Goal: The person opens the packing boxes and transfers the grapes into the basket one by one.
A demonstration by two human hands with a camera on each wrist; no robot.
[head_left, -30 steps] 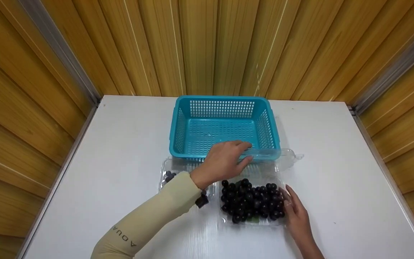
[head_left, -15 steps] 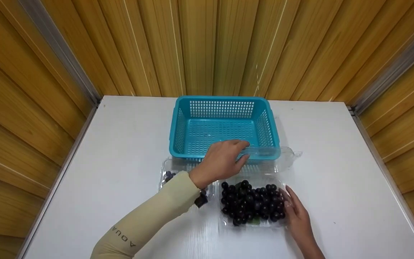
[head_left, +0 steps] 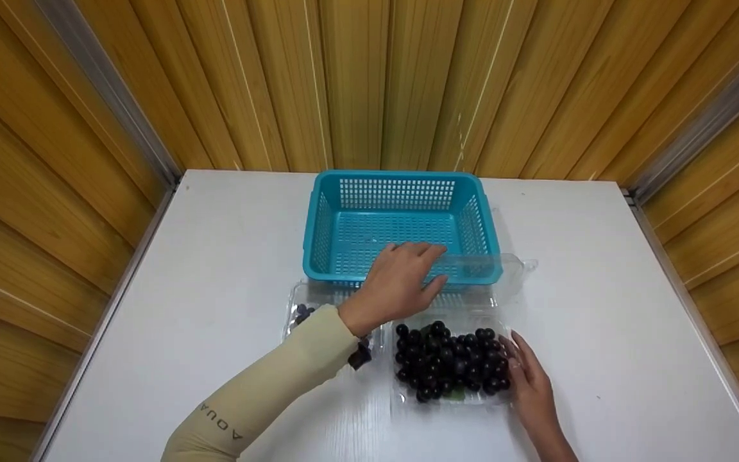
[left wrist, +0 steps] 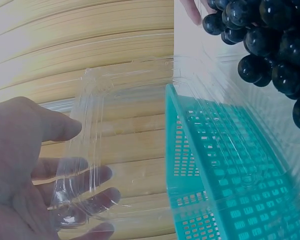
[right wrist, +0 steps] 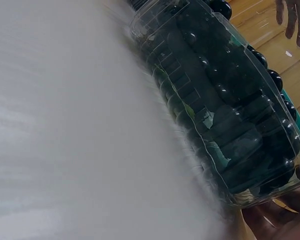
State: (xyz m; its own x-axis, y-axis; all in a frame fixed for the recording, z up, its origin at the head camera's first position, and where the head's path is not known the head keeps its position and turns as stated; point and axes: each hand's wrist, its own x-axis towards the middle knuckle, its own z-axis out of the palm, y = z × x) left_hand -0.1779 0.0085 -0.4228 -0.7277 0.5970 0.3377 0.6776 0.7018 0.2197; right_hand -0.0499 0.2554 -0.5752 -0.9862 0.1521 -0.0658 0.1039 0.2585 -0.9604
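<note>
Dark grapes (head_left: 453, 362) fill a clear plastic container (head_left: 408, 399), whose hinged lid (head_left: 472, 266) stands raised at the back, partly over the teal basket (head_left: 401, 174). My left hand (head_left: 398, 279) is at the lid's left part; in the left wrist view its spread fingers (left wrist: 97, 177) show through the lid (left wrist: 135, 180), with the thumb near the edge. My right hand (head_left: 533, 385) grips the container's right side, thumb above the rim. In the right wrist view, that hand (right wrist: 275, 217) is at the container's lower end, fingers partly hidden.
Left of the grape container lies a second clear container (head_left: 299, 292) with dark fruit (head_left: 302, 312), largely covered by my left forearm. The basket stands behind both containers on the white table (head_left: 228, 224). Wood-patterned panels (head_left: 356, 83) rise behind and at both sides.
The lid's free edge has risen slightly away from me, and the left fingers have moved up and straightened a little. The grapes shifted slightly toward me earlier. The right hand has barely moved.
</note>
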